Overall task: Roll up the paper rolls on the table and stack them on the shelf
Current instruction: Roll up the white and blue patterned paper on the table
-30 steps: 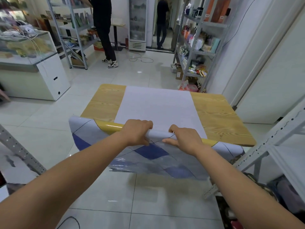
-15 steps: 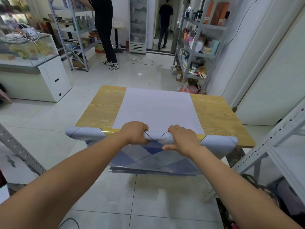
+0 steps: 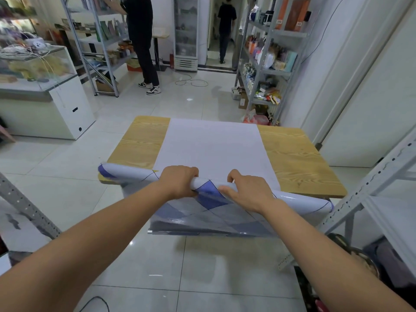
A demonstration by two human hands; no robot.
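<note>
At six o'clock on the counter (image 3: 292, 158), we are gripping the paper roll (image 3: 128, 174) with left hand (image 3: 180, 183) and right hand (image 3: 247, 192), risking skew from uneven turning.

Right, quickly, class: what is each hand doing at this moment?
Left hand: closed, gripping the paper roll.
Right hand: closed, gripping the same roll.

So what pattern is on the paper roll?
The paper shows blue, grey and white diamonds with thin dark lines; head view.
</note>
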